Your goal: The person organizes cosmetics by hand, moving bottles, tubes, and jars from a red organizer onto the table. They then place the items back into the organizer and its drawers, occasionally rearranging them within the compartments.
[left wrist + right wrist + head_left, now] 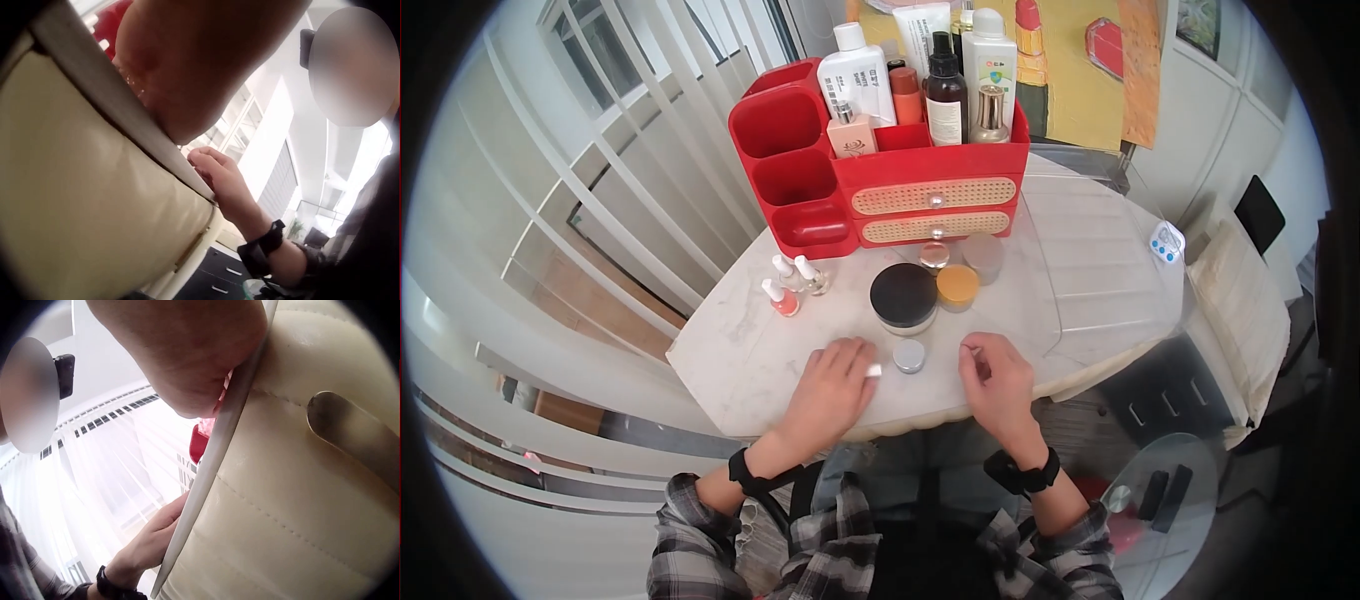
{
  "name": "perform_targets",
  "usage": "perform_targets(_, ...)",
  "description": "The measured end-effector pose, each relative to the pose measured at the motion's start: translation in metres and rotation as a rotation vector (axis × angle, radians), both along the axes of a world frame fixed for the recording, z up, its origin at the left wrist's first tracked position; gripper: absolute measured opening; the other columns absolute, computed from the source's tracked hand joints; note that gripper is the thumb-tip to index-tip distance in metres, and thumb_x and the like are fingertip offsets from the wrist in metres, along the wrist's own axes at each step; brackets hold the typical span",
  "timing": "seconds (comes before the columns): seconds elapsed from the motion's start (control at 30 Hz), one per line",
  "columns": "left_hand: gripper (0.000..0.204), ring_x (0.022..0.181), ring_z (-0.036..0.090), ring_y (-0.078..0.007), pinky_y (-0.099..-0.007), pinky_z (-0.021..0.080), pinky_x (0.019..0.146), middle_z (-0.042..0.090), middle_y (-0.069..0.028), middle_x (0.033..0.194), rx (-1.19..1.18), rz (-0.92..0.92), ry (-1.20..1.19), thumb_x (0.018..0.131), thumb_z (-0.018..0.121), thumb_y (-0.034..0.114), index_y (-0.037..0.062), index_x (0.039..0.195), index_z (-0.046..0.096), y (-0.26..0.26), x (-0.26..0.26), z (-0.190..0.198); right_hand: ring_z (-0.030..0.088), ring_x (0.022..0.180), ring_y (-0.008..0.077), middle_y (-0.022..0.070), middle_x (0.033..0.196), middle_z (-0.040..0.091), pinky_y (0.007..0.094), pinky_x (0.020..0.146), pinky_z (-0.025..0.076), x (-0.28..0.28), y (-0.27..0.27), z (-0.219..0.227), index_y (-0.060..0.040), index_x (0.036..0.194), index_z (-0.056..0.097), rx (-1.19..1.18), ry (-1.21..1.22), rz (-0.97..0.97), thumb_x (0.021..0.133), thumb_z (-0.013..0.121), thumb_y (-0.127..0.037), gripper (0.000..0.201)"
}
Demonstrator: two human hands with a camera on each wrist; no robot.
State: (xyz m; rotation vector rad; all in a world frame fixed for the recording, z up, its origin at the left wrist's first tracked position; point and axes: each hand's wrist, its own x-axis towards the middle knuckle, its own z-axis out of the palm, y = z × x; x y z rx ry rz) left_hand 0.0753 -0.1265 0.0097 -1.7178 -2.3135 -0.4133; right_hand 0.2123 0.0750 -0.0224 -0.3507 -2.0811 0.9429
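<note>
On the worktop (735,350), the round silver-topped jar (909,356) is set between two and three o'clock from the nearer, loosely bent left grip (835,380), past a white piece (875,370); the right grip (1000,379) is curled, any hold by either being untellable.

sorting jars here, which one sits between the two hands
The small silver-lidded jar, between the left hand and right hand; the others, such as the black-lidded jar, stand farther back, nearer the red organizer.
</note>
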Motion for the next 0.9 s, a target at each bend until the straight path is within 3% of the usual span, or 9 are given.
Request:
perform_targets(0.17,0.028,0.108,0.063,-0.0344,-0.0402,0.050,0.094,0.067,-0.0154,0.115,0.115,-0.006,-0.251,0.089,0.070,0.003,0.0012,0.116,0.065,-0.014,-0.023,0.005,0.065,0.059,0.0191,0.0097,0.083,0.066,0.0318,0.055,0.052,-0.001,0.000,-0.002,-0.0044,0.099,0.065,-0.009,0.010,-0.004,0.088,0.072,-0.002,0.013)
perform_targets(0.27,0.024,0.105,0.066,-0.0349,-0.0423,0.052,0.093,0.069,-0.0138,0.114,0.244,0.124,-0.433,0.089,0.073,0.006,0.0026,0.113,0.068,-0.013,-0.027,0.034,0.064,0.059,0.0196,0.0093,0.082,0.066,0.0322,0.054,0.051,-0.001,-0.001,-0.003,-0.0052,0.098,0.066,0.004,0.015,-0.004,0.088,0.072,-0.002,0.012)
perform_targets(0.37,0.020,0.107,0.067,-0.0337,-0.0393,0.054,0.089,0.069,-0.0128,0.117,0.367,0.120,-0.524,0.090,0.074,0.008,0.0042,0.110,0.071,0.005,-0.033,0.076,0.063,0.058,0.0199,0.0088,0.081,0.065,0.0328,0.054,0.051,-0.002,0.000,-0.003,-0.0059,0.098,0.066,0.027,0.013,0.000,0.088,0.072,-0.003,0.012)
perform_targets(0.43,0.021,0.101,0.068,-0.0297,-0.0358,0.054,0.085,0.070,-0.0117,0.109,0.478,-0.010,-0.244,0.089,0.076,0.008,0.0041,0.109,0.071,0.026,-0.041,0.105,0.063,0.057,0.0201,0.0086,0.081,0.065,0.0330,0.053,0.050,-0.002,0.000,-0.004,-0.0062,0.097,0.066,0.044,0.011,-0.007,0.088,0.072,-0.003,0.012)
perform_targets(0.5,0.021,0.094,0.069,-0.0277,-0.0345,0.054,0.083,0.070,-0.0107,0.100,0.540,-0.015,-0.122,0.088,0.077,0.009,0.0040,0.108,0.072,0.048,-0.048,0.134,0.062,0.057,0.0201,0.0079,0.080,0.064,0.0334,0.053,0.050,-0.002,0.000,-0.005,-0.0066,0.097,0.066,0.041,0.021,-0.002,0.087,0.072,-0.003,0.012)
perform_targets(0.57,0.024,0.089,0.069,-0.0262,-0.0337,0.054,0.080,0.069,-0.0120,0.095,0.645,-0.033,-0.239,0.087,0.077,0.011,0.0041,0.109,0.072,0.076,-0.059,0.160,0.062,0.057,0.0200,0.0077,0.079,0.064,0.0333,0.053,0.050,-0.002,-0.001,-0.005,-0.0068,0.096,0.066,0.042,0.027,-0.005,0.087,0.072,-0.003,0.012)
perform_targets(0.63,0.024,0.089,0.069,-0.0265,-0.0344,0.054,0.079,0.069,-0.0137,0.095,0.642,0.000,-0.187,0.087,0.077,0.011,0.0042,0.110,0.072,0.105,-0.071,0.174,0.062,0.057,0.0200,0.0075,0.079,0.064,0.0333,0.053,0.050,-0.002,-0.001,-0.004,-0.0070,0.096,0.065,0.043,0.035,-0.005,0.087,0.072,-0.003,0.012)
perform_targets(0.83,0.027,0.090,0.069,-0.0314,-0.0413,0.052,0.080,0.072,-0.0206,0.097,0.601,-0.039,-0.129,0.085,0.077,0.012,0.0034,0.110,0.074,0.157,-0.116,0.170,0.063,0.058,0.0195,0.0071,0.079,0.064,0.0331,0.054,0.051,0.001,0.000,-0.002,-0.0071,0.095,0.066,0.040,0.020,-0.012,0.088,0.072,-0.004,0.010)
perform_targets(0.9,0.026,0.091,0.069,-0.0325,-0.0428,0.048,0.084,0.072,-0.0209,0.096,0.520,0.031,0.081,0.085,0.077,0.016,0.0040,0.107,0.075,0.160,-0.119,0.169,0.064,0.058,0.0189,0.0088,0.081,0.065,0.0318,0.054,0.052,0.002,0.001,-0.002,-0.0059,0.097,0.066,0.059,0.039,0.017,0.089,0.071,-0.003,0.010)
